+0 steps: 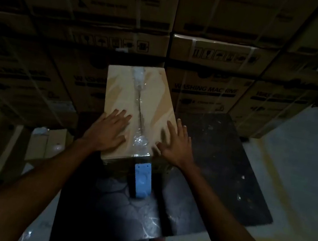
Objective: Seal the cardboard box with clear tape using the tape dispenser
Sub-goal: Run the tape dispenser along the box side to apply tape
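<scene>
In a dim storeroom walled with stacked washing-machine cartons (207,90), my two hands lie flat on the cardboard box (120,93), which stands at the centre of the view on a dark mat (224,165). My left hand (108,130) presses the top panel at 9 o'clock from the centre seam, fingers spread and holding nothing; my right hand (177,144) does likewise at 3 o'clock, partly over the box's right edge. Between them runs the clear tape (140,140), crinkled near the front edge and laid along the seam towards 12 o'clock, where a whitish patch of it shows. The blue tape dispenser (142,180) hangs at 6 o'clock against the box's front face, apparently tethered by the tape (the join itself is too dark to make out). The box looks light and fairly stiff, its flaps likely to give under a hard push, so flat palms either side of the seam suit it. The tape is thin, slick and prone to wrinkling. The dispenser is best taken by its blue body.
</scene>
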